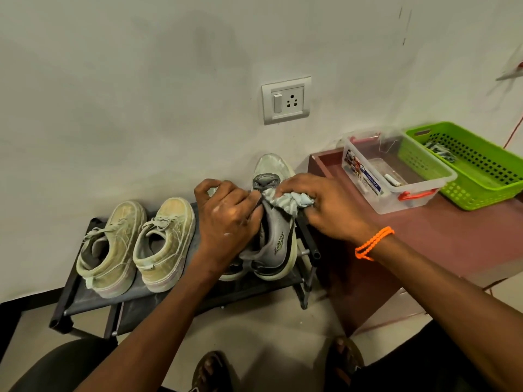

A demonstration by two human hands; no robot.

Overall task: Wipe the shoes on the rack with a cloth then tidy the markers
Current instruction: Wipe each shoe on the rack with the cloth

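The task is judged to be in its first part. On the rack a grey shoe is steadied by the left hand, whose fingers are curled on its upper. The cloth is bunched in the grip of the right hand and pressed on the tongue of this shoe. A second grey shoe is seen behind, mostly hidden. Two tan shoes stand on the left of the rack, apart from the hands; whether they are already wiped cannot be told, though they look dusty. The markers are not yet tidied: what seems to be one marker lies in the clear box on the desk, beside the green basket, where small items are too unclear to name.
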